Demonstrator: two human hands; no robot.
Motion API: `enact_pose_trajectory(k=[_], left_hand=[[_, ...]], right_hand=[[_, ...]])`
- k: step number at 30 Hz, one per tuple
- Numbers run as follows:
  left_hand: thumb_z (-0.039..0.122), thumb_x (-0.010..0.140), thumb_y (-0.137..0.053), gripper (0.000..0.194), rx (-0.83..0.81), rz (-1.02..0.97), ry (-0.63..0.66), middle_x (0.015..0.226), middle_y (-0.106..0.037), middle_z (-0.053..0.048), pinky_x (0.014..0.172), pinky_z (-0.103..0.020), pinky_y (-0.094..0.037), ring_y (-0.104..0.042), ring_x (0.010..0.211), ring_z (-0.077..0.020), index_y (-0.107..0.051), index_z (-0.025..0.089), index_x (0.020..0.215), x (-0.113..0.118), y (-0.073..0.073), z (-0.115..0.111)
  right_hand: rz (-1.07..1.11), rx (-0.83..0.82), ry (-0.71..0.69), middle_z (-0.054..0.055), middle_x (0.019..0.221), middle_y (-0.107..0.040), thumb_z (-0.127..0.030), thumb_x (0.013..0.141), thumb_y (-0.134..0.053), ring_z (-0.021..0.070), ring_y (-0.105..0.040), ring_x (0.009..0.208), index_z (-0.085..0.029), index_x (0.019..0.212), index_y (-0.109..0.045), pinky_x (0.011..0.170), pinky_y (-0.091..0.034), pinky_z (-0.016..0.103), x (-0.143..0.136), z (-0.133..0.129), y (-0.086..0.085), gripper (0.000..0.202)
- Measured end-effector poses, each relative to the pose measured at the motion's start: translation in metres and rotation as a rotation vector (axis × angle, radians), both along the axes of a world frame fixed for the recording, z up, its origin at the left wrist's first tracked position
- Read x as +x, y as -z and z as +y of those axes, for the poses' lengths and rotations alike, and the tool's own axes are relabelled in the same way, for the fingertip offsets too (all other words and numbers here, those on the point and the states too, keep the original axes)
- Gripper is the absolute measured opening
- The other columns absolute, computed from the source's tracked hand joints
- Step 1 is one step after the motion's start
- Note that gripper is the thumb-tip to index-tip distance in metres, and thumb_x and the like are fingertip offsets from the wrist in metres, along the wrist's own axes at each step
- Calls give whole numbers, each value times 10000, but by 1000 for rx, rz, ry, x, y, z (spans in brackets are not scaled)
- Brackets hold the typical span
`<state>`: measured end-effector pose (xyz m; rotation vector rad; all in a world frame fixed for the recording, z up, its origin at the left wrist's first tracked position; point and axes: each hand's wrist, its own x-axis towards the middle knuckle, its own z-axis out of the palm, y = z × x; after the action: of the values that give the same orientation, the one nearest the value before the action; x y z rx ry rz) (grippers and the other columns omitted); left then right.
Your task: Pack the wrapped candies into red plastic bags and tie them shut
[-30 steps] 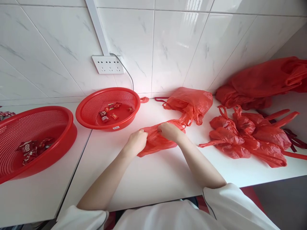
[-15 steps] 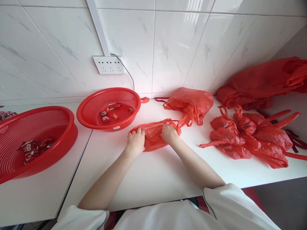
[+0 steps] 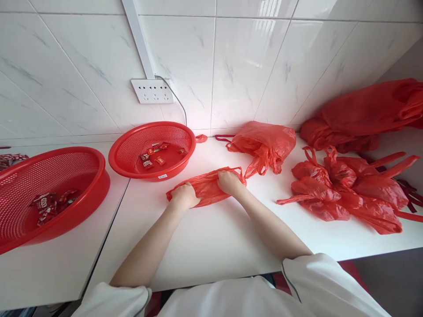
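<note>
A thin red plastic bag (image 3: 209,188) lies stretched across the white table between my hands. My left hand (image 3: 184,196) is closed on its left end, fingers curled into the film. Toward the other end, my right hand (image 3: 229,182) grips the bag near its handles, with the fingertips partly hidden. Just behind my left hand stands a round red perforated basket (image 3: 152,175) with several small wrapped sweets (image 3: 160,160) on its bottom. What the bag holds, if anything, does not show.
Another red basket (image 3: 95,193) with dark red packets (image 3: 46,207) stands at the left. A crumpled pile of red bags (image 3: 264,141) lies by the wall, and several filled, tied bags (image 3: 350,189) sit at the right. A socket strip (image 3: 152,91) is on the tiled wall.
My left hand has moved left and slightly down, drawing its end of the bag outward. The right hand has shifted a little left; the bag now looks longer and flatter.
</note>
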<state>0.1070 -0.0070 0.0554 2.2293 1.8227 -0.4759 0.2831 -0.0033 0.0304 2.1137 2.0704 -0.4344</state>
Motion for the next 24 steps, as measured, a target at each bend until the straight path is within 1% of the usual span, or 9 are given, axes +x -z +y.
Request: enact_pose_trajectory(k=[3,7,10,12,15,18,20,22,24], left_hand=[[239,641,-690,566,-13,56,-39,1031,-680,-244,809,-475,-464,-651,968,-382,-572,72,1168,-10,-2,8],[151,611,-669,480,21,55,14,1003,-695,-229,879,-499,-409,-638,1000,-390,-637,112,1088,-19,-17,9],[337,675,-676,459,49,-41,75,1038,-704,-154,877,-437,-421,-634,1017,-352,-641,200,1112,-28,-41,4],[528,767,-569,471,145,-248,61,1024,-706,-96,799,-391,-455,-649,955,-314,-615,269,1158,-38,-62,2],[618,819,-463,455,479,-454,-115,934,-700,-83,783,-415,-463,-645,904,-321,-627,273,1066,-68,-86,8],[666,778,-481,617,735,-425,-476,1020,-674,-196,786,-537,-461,-600,994,-429,-554,186,1160,-110,-91,23],[697,739,-500,720,708,-390,-694,1033,-652,-279,792,-601,-449,-573,1036,-487,-540,110,1154,-137,-83,34],[691,708,-544,636,502,-440,-793,809,-690,-235,806,-589,-468,-613,976,-466,-614,118,974,-158,-73,42],[656,671,-611,551,267,-602,-884,669,-682,-187,742,-518,-524,-672,818,-403,-634,131,838,-170,-62,47]], right_hand=[[-41,-96,65,113,1166,-598,-332,914,-579,211,-615,997,-120,1187,-569,840,-532,403,5,-1,-6,346],[39,-142,-58,137,925,-678,-237,879,-594,237,-658,831,-85,1013,-651,679,-504,324,10,-13,-24,211],[161,-82,-189,96,1006,-686,-270,897,-543,208,-652,844,-169,1113,-618,609,-444,267,8,-25,-41,250],[250,5,-263,54,1053,-677,-303,937,-470,175,-636,885,-226,1165,-577,608,-414,238,5,-33,-52,263],[385,188,-387,24,953,-680,-302,960,-414,136,-610,794,-228,1077,-584,577,-357,217,3,-44,-66,219],[408,370,-491,9,805,-650,-257,965,-389,113,-530,637,-204,937,-590,532,-282,224,4,-50,-75,210],[384,464,-538,6,755,-622,-232,969,-370,110,-477,591,-196,901,-582,531,-258,234,4,-52,-77,226],[369,520,-571,8,743,-605,-224,970,-365,111,-452,581,-192,901,-579,534,-251,239,4,-53,-78,227],[358,541,-592,9,740,-596,-216,968,-367,111,-442,578,-191,903,-582,534,-249,242,4,-54,-78,226]])
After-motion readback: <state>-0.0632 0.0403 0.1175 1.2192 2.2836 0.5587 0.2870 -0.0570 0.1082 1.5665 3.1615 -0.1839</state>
